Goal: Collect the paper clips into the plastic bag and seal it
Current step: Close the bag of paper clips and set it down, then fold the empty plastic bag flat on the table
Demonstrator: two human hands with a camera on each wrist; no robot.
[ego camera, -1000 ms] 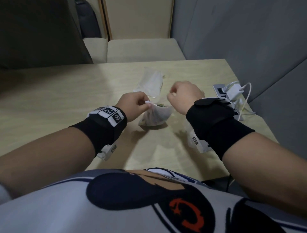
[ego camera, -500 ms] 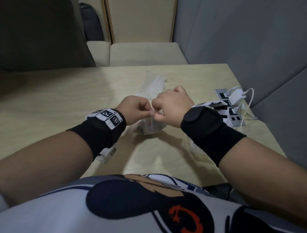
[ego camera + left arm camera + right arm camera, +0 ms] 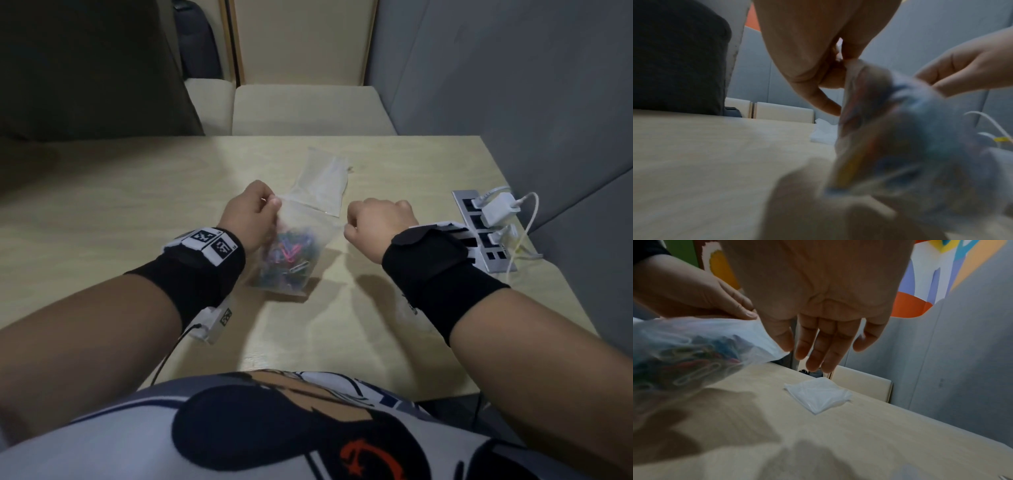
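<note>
A clear plastic bag (image 3: 301, 222) full of coloured paper clips (image 3: 287, 255) hangs upright just above the table (image 3: 102, 212), its bottom close to the wood. My left hand (image 3: 275, 204) pinches the bag's top left corner. My right hand (image 3: 346, 229) pinches the top right corner between thumb and forefinger, so the top edge is stretched between the two hands. In the right wrist view the bag (image 3: 694, 345) runs from the left hand's fingers (image 3: 744, 311) to my right hand (image 3: 784, 346). The left wrist view shows the bag (image 3: 900, 146) blurred and close.
A second, flat empty plastic bag (image 3: 322, 185) lies on the table just beyond the hands. A power strip (image 3: 479, 236) with white chargers and cables sits at the table's right edge. Beige bench seats (image 3: 308, 109) stand past the far edge, and a grey partition on the right.
Half a second ago both hands met at the middle of the bag's top. The right hand has since moved right along the top edge, and the bag now hangs flat between them.
</note>
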